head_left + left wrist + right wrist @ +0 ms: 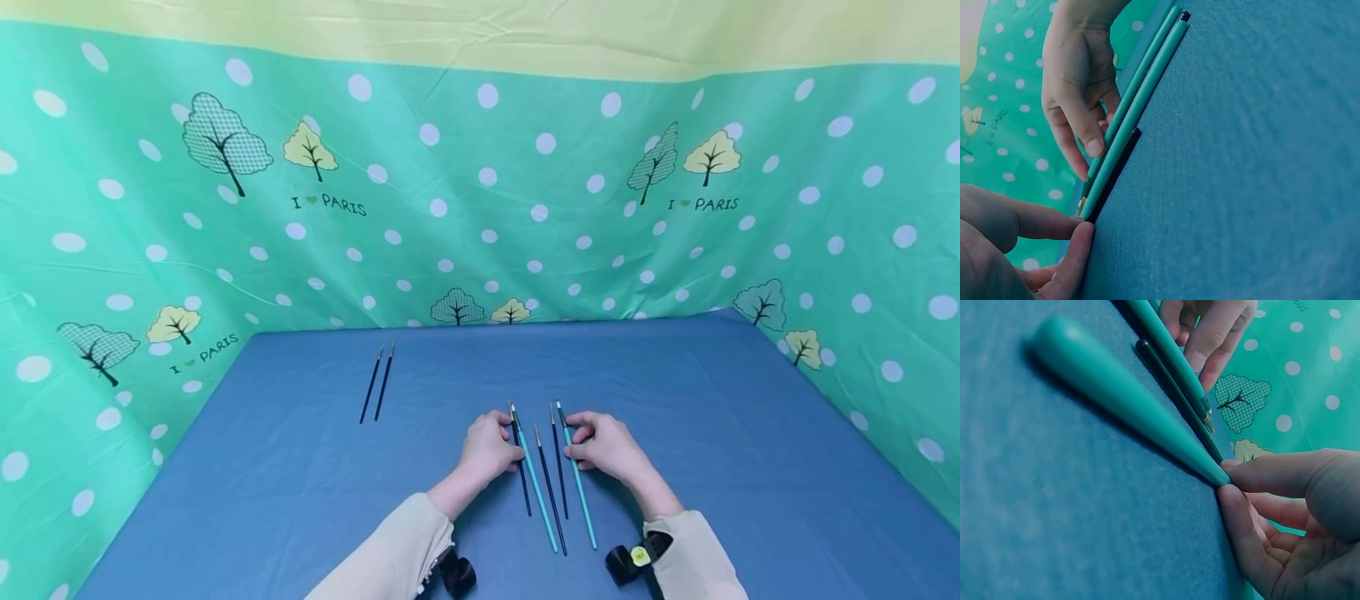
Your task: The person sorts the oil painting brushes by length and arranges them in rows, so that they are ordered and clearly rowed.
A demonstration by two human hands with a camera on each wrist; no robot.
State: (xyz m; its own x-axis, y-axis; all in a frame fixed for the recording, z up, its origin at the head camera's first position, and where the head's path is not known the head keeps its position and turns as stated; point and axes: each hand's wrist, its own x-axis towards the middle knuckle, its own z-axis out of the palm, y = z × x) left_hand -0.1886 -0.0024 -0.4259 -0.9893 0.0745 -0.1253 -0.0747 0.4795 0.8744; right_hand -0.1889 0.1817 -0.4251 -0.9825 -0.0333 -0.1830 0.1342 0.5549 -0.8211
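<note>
Left grip [486,447]: nearly closed, teal brush [538,492] pinched, dark one [526,492] alongside
Right grip [609,447]: same deal, other teal brush [582,500] pinched
Dark brush pair [384,383]: parked toward worktop's [285,467] far-left corner

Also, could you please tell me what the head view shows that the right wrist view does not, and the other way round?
Only the head view: two dark paintbrushes lying apart toward the back left of the blue tabletop, and both pale sleeves.

Only the right wrist view: a close-up of the rounded handle end of the right-hand teal paintbrush, too small to judge from the head view.

Both: that paintbrush at the fingers of the right hand, the left hand, another teal paintbrush, the tabletop and the dotted green backdrop.
</note>
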